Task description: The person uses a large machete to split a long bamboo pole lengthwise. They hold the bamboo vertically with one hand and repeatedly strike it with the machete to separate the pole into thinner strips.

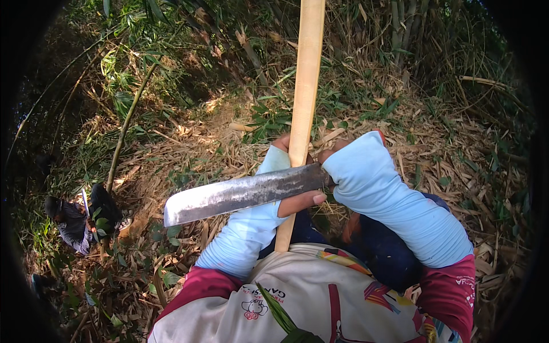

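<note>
A long pale strip of split bamboo (307, 74) stands lengthwise before me, its lower end against my shirt front. My left hand (299, 203) is closed around it, thumb stretched across toward the right and fingers partly behind the strip. My right hand (331, 154) grips a machete (246, 194) by its handle, which is mostly hidden by the hand and sleeve. The broad, dark-stained blade points left, crossing in front of the strip and above my left wrist. Whether its edge touches the wood I cannot tell. Light blue sleeves cover both forearms.
Dry bamboo leaves and husks (452, 154) litter the ground. At the far left, another person (77, 223) sits low, holding a blade. A slanting bamboo pole (130, 117) rises near them. Bamboo stems (400, 28) and brush stand at the back. My dark-clothed knee (394, 251) is below my right forearm.
</note>
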The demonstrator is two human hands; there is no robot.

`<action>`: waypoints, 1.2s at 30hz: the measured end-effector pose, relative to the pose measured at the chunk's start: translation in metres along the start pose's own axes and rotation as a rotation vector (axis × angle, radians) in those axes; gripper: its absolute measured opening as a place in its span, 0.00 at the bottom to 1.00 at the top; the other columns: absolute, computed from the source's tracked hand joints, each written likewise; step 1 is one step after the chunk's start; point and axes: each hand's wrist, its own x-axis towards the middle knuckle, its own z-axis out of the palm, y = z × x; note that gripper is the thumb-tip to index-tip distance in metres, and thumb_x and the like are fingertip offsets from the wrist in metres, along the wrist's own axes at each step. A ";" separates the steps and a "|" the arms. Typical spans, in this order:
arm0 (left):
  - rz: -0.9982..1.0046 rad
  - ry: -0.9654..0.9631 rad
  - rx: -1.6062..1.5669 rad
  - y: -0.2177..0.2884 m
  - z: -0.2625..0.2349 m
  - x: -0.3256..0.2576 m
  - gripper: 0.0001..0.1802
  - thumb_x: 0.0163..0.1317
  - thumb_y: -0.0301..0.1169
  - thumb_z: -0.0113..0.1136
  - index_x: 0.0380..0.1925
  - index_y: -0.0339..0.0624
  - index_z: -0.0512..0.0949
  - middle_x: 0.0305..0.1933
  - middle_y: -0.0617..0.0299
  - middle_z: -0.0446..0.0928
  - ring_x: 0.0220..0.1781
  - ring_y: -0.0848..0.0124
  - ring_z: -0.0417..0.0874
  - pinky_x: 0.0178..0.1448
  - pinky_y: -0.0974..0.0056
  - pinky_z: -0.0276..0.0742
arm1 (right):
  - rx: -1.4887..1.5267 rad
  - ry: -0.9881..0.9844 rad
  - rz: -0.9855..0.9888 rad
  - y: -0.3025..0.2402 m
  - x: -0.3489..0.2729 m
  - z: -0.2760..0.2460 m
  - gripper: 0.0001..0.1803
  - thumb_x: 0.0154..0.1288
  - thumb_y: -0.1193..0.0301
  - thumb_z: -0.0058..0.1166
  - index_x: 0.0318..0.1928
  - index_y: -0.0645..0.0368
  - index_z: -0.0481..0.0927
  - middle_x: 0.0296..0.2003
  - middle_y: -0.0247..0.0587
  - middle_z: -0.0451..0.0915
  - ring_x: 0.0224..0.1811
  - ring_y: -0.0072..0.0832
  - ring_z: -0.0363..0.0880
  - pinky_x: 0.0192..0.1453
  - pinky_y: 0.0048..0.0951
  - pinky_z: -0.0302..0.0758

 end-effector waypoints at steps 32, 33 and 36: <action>0.034 0.083 0.045 0.000 0.014 -0.006 0.59 0.40 0.47 0.84 0.63 0.29 0.55 0.48 0.59 0.72 0.50 0.71 0.76 0.58 0.64 0.73 | 0.020 0.055 -0.080 0.002 -0.004 0.001 0.05 0.56 0.67 0.54 0.32 0.48 0.82 0.21 0.33 0.78 0.25 0.33 0.82 0.27 0.39 0.71; 0.048 0.090 0.050 -0.001 0.014 -0.006 0.59 0.41 0.46 0.84 0.64 0.29 0.55 0.48 0.59 0.72 0.51 0.71 0.76 0.59 0.64 0.73 | 0.022 0.051 -0.078 0.002 -0.003 0.001 0.05 0.56 0.66 0.54 0.32 0.47 0.83 0.21 0.33 0.78 0.25 0.33 0.82 0.27 0.39 0.71; 0.095 0.114 0.060 -0.008 0.016 -0.008 0.56 0.43 0.43 0.83 0.63 0.30 0.55 0.49 0.58 0.72 0.53 0.70 0.76 0.61 0.63 0.72 | 0.039 0.070 -0.085 0.002 -0.004 0.002 0.06 0.56 0.65 0.55 0.33 0.46 0.84 0.21 0.32 0.78 0.24 0.32 0.82 0.27 0.38 0.71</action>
